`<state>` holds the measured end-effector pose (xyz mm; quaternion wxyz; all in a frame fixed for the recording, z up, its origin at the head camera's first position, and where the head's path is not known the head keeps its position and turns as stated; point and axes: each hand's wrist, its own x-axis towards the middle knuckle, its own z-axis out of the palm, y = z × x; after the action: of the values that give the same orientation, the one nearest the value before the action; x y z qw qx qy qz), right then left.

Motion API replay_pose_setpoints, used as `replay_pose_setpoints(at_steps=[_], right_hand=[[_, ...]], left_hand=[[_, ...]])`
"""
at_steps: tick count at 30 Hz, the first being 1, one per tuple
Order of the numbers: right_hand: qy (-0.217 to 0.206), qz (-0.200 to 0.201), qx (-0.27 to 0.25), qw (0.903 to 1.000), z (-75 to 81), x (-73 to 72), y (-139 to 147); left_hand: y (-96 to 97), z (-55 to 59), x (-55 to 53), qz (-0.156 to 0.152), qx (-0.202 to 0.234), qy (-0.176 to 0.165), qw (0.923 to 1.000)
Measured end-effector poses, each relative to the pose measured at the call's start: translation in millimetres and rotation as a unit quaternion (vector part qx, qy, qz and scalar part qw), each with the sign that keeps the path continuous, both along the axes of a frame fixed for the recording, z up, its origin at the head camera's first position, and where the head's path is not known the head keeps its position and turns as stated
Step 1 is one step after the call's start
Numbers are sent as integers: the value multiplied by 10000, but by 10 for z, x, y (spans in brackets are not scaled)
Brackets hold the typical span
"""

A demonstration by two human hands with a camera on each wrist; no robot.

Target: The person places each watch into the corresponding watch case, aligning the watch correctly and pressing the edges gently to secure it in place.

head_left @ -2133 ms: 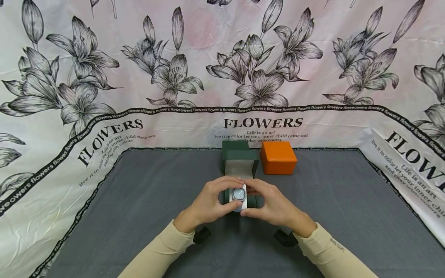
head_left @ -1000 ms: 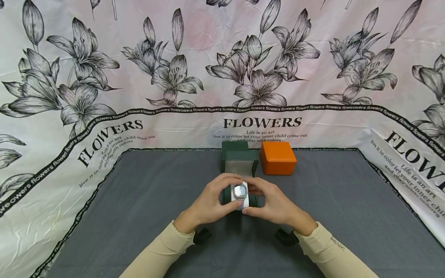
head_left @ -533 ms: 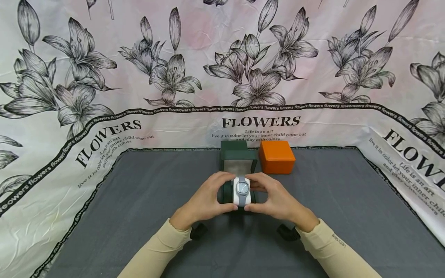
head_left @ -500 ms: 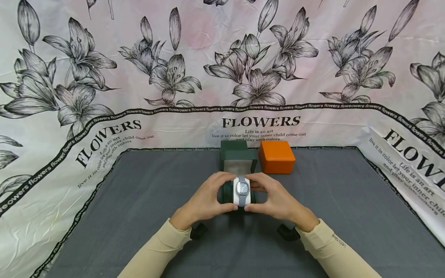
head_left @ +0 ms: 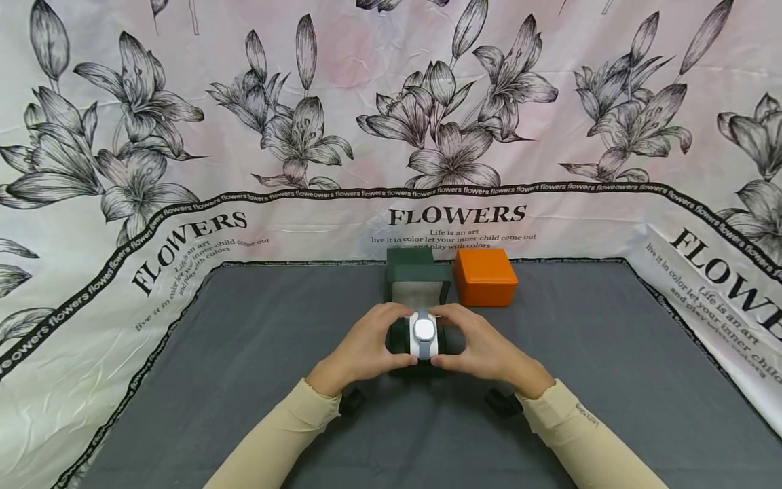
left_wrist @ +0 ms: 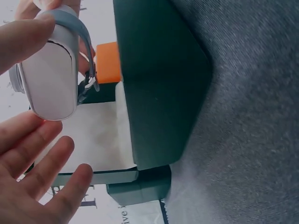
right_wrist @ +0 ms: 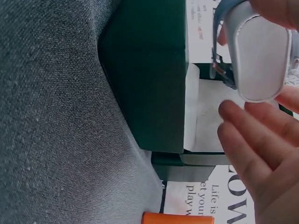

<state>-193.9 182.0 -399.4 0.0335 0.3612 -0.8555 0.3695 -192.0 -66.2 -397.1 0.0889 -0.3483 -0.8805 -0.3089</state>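
Note:
In the head view a wristwatch (head_left: 424, 331) with a pale square-rounded face and blue-grey strap sits round a white watch cushion (head_left: 414, 345). Left hand (head_left: 365, 345) and right hand (head_left: 479, 345) pinch the cushion from either side, thumbs at the near end and index fingers at the far end. Both wrist views show the white end of the cushion (left_wrist: 49, 79), the strap's buckle (left_wrist: 87, 85) standing off its underside, and the other fingers spread. Below the cushion is the open green watch box (right_wrist: 145, 79), its pale inside showing and its lid (head_left: 419, 273) raised behind.
A closed orange box (head_left: 486, 278) stands right beside the green lid at the back. Grey cloth (head_left: 275, 326) covers the table. A white flower-printed sheet (head_left: 342, 224) rises behind and along both sides.
Both hands have shifted their fingers off the watch to the cushion's ends. The watch, earlier tilted and partly covered, now faces up more squarely. The hands are slightly higher in the view.

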Motion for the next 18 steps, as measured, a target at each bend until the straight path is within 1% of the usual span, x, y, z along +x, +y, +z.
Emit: replay_pose_setpoints(at_steps=[3,8,14,18], right_hand=[[-84,-171,232,9996,-14,-46,-15],[-198,-381,580,9974,-66,-111,-49],[-271,-389,778,9958,-119,-161,-64],[-293,-363,800,9957,-124,-184,-68]], left_hand=[[2,-28,-45,57,-118,-49,9999],[5,-97,-86,191,-264,-305,9990],[17,-199,-128,245,-257,-470,9983],[19,-227,-150,261,-243,-523,9980]])
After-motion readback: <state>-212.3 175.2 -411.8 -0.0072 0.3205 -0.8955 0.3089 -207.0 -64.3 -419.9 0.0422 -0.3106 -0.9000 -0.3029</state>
